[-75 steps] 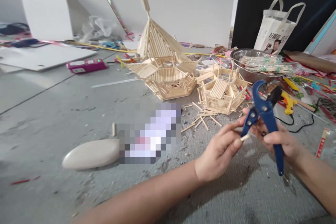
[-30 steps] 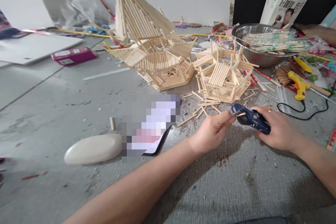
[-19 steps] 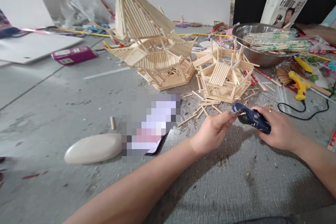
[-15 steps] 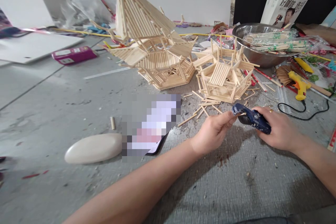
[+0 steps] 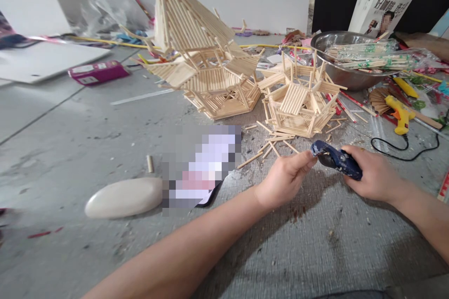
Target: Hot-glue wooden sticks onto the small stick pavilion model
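Observation:
My right hand [image 5: 368,175] is wrapped around the handles of a blue pipe cutter [image 5: 345,161] with a curved jaw and pale smears on it. My left hand [image 5: 284,177] is closed in a pinch right at the jaw's tip, on a thin wooden stick that the fingers almost wholly hide. Just beyond both hands stands a small open-topped stick model [image 5: 298,103]. Loose cut sticks [image 5: 273,142] lie scattered at its foot. Left of it is a taller stick pavilion [image 5: 210,70] with a pointed roof.
A yellow glue gun [image 5: 400,114] with a black cord lies at the right. Behind it a steel bowl [image 5: 351,79] holds bagged sticks. A phone [image 5: 210,163] and a pale oval object [image 5: 124,197] rest on the floor at left. A purple packet [image 5: 99,73] lies farther back.
The pale stick tip that showed between the cutter's jaws is no longer visible there. Both hands stay in nearly the same place, and the cutter has shifted only slightly.

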Demonstrator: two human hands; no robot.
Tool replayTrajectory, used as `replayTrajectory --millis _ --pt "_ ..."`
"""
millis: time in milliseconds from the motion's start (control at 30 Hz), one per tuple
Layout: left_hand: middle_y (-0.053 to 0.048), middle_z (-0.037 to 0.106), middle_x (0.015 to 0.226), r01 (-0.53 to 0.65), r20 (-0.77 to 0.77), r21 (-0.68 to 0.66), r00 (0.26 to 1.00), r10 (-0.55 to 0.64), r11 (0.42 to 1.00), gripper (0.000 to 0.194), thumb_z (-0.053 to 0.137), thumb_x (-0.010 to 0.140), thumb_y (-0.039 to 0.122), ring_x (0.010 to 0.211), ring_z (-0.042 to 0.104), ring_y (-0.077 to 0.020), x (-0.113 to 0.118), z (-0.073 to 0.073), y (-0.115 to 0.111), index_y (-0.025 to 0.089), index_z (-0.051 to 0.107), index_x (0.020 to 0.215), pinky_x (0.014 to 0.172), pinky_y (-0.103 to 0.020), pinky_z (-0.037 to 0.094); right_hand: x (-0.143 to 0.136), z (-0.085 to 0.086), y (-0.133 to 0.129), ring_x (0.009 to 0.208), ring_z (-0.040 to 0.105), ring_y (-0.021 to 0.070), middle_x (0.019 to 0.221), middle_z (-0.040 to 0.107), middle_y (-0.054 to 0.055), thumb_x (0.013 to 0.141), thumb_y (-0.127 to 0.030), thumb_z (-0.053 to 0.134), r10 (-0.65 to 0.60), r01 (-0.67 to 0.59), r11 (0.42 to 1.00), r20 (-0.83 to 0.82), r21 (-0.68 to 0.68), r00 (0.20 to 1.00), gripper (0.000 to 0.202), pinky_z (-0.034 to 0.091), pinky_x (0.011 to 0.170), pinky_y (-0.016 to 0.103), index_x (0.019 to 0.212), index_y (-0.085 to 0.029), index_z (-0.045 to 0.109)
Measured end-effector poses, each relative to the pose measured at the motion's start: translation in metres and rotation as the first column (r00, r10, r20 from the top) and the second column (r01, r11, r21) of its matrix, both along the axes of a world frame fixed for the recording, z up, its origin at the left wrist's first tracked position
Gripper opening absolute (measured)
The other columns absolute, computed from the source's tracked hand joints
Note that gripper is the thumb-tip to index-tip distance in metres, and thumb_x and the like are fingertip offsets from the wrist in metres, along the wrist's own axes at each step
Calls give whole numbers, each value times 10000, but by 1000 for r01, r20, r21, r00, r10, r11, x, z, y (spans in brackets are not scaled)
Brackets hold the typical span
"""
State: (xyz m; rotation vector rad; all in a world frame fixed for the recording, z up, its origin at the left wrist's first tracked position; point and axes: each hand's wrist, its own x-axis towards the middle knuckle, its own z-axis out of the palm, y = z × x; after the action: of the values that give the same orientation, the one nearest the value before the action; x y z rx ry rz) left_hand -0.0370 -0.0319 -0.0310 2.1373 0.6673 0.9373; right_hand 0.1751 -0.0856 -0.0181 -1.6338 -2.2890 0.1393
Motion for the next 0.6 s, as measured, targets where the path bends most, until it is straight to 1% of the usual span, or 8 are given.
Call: replayTrajectory --millis 200,300,367,400,500,600 --pt "71 259 538 -5 5 -20 1000 5 1000 184 361 879 199 468 255 -63 1 0 -1 172 494 753 449 -181 295 0 -1 1 791 650 242 897 674 78 694 -198 492 -20 20 1000 5 -17 1000 341 468 663 338 1034 -197 485" --pt "66 268 543 -3 -2 -30 1000 3 1000 194 362 877 196 481 262 -66 1 -1 -1 174 484 728 455 -184 301 0 -3 1 687 645 211 761 660 33 705 -209 493 -29 29 998 10 -49 1000 244 459 611 308 948 -212 502" --pt "60 297 554 4 4 -46 1000 -3 999 191 364 873 188 492 280 -68 2 -1 0 170 501 741 468 -187 314 -1 -4 1 650 643 210 716 651 27 713 -217 491 -41 42 998 19 -50 999 208 460 591 309 920 -210 511" --pt "57 318 560 7 15 -64 1000 -6 998 186 364 872 187 496 294 -69 2 -1 0 168 518 770 473 -189 322 -1 -3 2 665 647 219 734 658 38 715 -216 490 -54 55 998 25 -28 998 225 465 597 318 937 -205 515" --pt "49 381 569 11 54 -144 999 -4 989 205 359 880 211 507 345 -75 3 -2 0 161 556 904 484 -195 349 0 0 5 773 653 260 907 675 96 705 -207 498 -108 104 991 42 79 993 377 484 650 370 1082 -187 492" --pt "48 404 558 2 65 -178 998 9 984 232 357 888 242 512 366 -82 3 -2 1 158 567 944 492 -204 363 2 3 8 860 634 289 1025 644 134 696 -213 511 -124 116 987 66 111 990 494 490 697 413 1182 -168 436"
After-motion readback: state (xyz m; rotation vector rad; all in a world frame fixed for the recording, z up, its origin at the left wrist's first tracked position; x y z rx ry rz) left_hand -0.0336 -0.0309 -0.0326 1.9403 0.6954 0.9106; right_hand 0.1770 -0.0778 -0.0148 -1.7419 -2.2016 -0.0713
